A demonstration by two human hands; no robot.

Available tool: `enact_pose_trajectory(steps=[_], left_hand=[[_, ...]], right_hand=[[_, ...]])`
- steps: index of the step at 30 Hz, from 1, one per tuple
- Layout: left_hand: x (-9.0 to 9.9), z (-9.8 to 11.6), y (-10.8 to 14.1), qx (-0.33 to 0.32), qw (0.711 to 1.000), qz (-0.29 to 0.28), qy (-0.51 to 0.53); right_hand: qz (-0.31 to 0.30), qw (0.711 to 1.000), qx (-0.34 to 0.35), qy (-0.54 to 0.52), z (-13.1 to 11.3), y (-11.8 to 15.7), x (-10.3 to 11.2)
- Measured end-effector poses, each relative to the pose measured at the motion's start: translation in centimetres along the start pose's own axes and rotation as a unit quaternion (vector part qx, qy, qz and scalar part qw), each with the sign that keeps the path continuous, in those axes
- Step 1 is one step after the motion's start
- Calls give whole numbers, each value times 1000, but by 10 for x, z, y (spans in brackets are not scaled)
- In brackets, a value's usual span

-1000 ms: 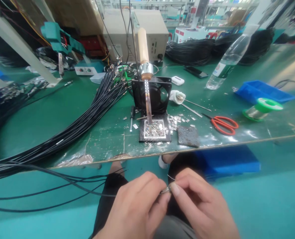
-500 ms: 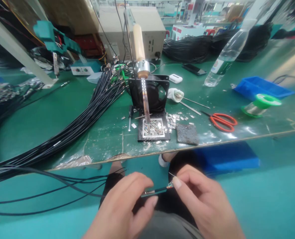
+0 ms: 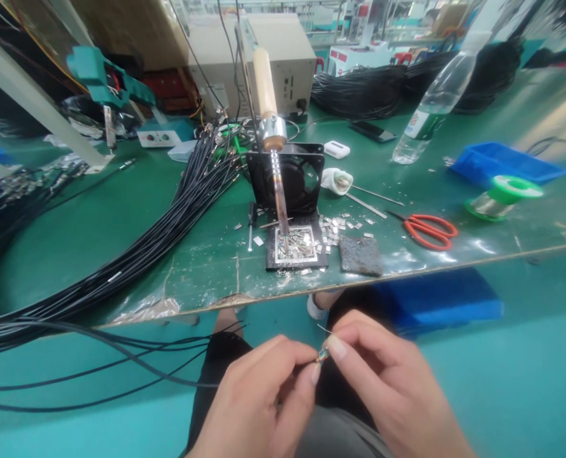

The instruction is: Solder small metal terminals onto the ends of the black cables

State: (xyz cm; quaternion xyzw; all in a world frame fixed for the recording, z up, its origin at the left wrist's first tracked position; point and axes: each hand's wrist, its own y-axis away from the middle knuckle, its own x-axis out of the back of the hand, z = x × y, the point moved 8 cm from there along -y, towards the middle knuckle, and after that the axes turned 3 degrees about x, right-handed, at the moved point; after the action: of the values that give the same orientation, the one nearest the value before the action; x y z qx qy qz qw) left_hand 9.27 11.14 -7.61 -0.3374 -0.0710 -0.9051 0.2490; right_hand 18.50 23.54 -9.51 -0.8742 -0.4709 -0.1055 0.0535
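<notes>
Over my lap, my left hand [image 3: 273,388] pinches a black cable close to its end. Between the two hands shows a small metal connector [image 3: 323,355] with coloured wires at the cable's tip. My right hand [image 3: 382,369] has thumb and forefinger closed on the connector's far side. A thin wire [image 3: 325,329] sticks out past the right fingertips; whether it belongs to the connector cannot be made out. More black cables [image 3: 158,366] hang off the bench to the left of my left hand.
A soldering iron [image 3: 277,184] points down at a tray of metal bits [image 3: 277,248] before a black fan [image 3: 306,165]. Nearby lie a sponge [image 3: 360,256], red-handled scissors [image 3: 426,232], a solder spool [image 3: 495,205], a blue bin [image 3: 483,168] and a water bottle [image 3: 421,127]. A cable bundle [image 3: 153,235] spreads left.
My left hand has slid right along the cable, up to the connector, and its fingers have closed there. My right hand stays nearly in place.
</notes>
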Motion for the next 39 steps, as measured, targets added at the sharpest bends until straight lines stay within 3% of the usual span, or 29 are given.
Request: enact_pose_trajectory(steps=[25,34,39], left_hand=[[-6,-3,1,38,999,-7,9],[-6,-7,1,43,999,-6,17],[2,-10,-1,74,994,18,73]], right_hand=[[-22,999,-30,-19,12,-5,-12],[-11,1000,-14,-22,8,-5,-9],[27,999,30,-23,2,-2,-5]])
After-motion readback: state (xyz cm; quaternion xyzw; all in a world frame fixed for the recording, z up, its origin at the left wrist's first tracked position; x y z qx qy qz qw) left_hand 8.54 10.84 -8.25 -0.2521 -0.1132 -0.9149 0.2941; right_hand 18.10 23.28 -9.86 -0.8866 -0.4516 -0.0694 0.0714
